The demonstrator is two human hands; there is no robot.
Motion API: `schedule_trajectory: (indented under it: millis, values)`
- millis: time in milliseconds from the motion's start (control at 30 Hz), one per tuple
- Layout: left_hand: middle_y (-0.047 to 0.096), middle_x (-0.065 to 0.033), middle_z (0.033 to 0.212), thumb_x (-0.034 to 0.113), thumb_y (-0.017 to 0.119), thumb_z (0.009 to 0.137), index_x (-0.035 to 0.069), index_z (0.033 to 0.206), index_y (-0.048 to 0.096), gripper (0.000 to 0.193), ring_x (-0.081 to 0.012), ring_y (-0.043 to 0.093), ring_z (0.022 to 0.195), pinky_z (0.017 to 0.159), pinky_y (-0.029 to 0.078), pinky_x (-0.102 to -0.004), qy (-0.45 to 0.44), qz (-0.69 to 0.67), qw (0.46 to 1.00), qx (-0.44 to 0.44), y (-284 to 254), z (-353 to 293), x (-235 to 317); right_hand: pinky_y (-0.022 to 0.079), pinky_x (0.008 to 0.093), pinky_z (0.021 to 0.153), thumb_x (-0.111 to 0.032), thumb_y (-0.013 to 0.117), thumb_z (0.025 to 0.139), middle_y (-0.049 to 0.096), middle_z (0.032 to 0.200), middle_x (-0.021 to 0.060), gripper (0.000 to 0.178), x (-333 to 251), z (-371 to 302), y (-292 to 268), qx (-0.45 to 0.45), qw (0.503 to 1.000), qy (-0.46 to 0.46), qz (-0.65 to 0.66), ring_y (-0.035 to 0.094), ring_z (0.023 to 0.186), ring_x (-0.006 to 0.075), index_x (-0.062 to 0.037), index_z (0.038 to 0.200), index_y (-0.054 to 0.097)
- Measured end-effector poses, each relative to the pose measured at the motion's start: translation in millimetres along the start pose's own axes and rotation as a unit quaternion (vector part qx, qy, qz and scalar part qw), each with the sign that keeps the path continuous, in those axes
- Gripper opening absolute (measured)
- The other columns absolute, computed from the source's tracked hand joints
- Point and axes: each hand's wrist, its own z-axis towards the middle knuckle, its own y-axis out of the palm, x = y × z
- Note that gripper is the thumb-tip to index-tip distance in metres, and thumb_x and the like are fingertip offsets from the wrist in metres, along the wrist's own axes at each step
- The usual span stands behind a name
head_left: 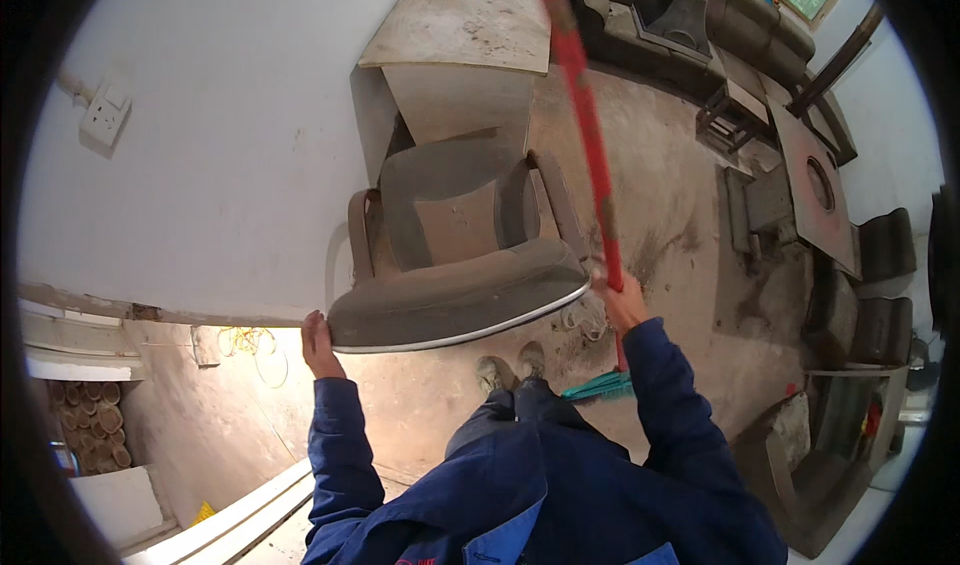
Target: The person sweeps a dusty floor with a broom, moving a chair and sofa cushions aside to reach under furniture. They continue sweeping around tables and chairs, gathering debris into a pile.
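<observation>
A dusty grey-brown armchair (460,300) stands in front of me, its back edge with the silver trim towards me. My left hand (319,346) is closed on the left end of that edge, the fingers partly hidden behind it. At the other end, my right hand (623,303) is wrapped round the red handle of a broom (590,125). The fingers of that hand also lie against the chair's right end, and I cannot tell how firmly they grip it. Teal bristles (600,386) rest on the floor beside my feet, below the right hand.
A dirty-topped desk (460,15) stands beyond the chair, by the white wall (230,115). To the right are a table with a round hole (815,180), several dark chairs (880,330) and a low stool (735,115). A sofa (640,40) lines the far side. Yellow cord (245,342) lies at left.
</observation>
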Motion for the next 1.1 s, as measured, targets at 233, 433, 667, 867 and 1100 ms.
schedule_trajectory:
  millis: [233, 433, 667, 867, 1100]
  values:
    - [0.057, -0.0188, 0.129, 0.041, 0.032, 0.103, -0.003, 0.130, 0.054, 0.057, -0.0303, 0.056, 0.116, 0.105, 0.042, -0.0431, -0.154, -0.276, 0.947, -0.060, 34, -41, -6, 0.046, 0.0291, 0.071, -0.035, 0.068, 0.089, 0.062, 0.079, 0.0035, 0.045, -28, 50, -18, -0.109, 0.991, 0.067, 0.030, 0.057, 0.077, 0.0127, -0.0005, 0.117, 0.067]
    - [0.057, -0.0211, 0.131, 0.054, 0.029, 0.101, -0.004, 0.132, 0.052, 0.069, -0.0342, 0.055, 0.120, 0.107, 0.041, -0.0475, -0.151, -0.334, 0.923, -0.115, 24, -33, -18, 0.047, 0.0297, 0.079, -0.040, 0.069, 0.088, 0.068, 0.087, 0.0082, 0.046, 2, 56, -15, -0.066, 0.998, 0.004, -0.020, 0.061, 0.084, 0.0143, 0.0005, 0.110, 0.070]
    - [0.065, -0.0229, 0.117, 0.037, 0.028, 0.094, -0.008, 0.112, 0.065, 0.061, -0.0380, 0.059, 0.114, 0.103, 0.044, -0.0480, -0.165, -0.440, 0.883, 0.001, 53, -76, -12, 0.048, 0.0297, 0.085, -0.031, 0.063, 0.092, 0.069, 0.097, 0.0112, 0.041, -14, 61, -32, -0.082, 0.987, 0.013, 0.135, 0.063, 0.092, 0.0180, 0.0036, 0.113, 0.069]
    - [0.068, -0.0217, 0.109, 0.039, 0.027, 0.095, -0.007, 0.107, 0.066, 0.062, -0.0355, 0.062, 0.107, 0.101, 0.046, -0.0469, -0.174, -0.424, 0.886, 0.071, 93, -122, 24, 0.048, 0.0302, 0.078, -0.036, 0.064, 0.091, 0.070, 0.092, 0.0131, 0.044, -3, 66, -54, -0.019, 0.976, 0.021, 0.218, 0.065, 0.083, 0.0204, 0.0054, 0.105, 0.071]
    - [0.067, -0.0180, 0.104, 0.044, 0.018, 0.101, -0.001, 0.101, 0.067, 0.067, -0.0302, 0.061, 0.105, 0.101, 0.045, -0.0430, -0.169, -0.346, 0.920, 0.068, 88, -154, 65, 0.051, 0.0359, 0.079, -0.036, 0.071, 0.084, 0.069, 0.093, 0.0161, 0.046, 34, 40, -83, 0.093, 0.969, 0.056, 0.221, 0.065, 0.084, 0.0248, 0.0048, 0.103, 0.063]
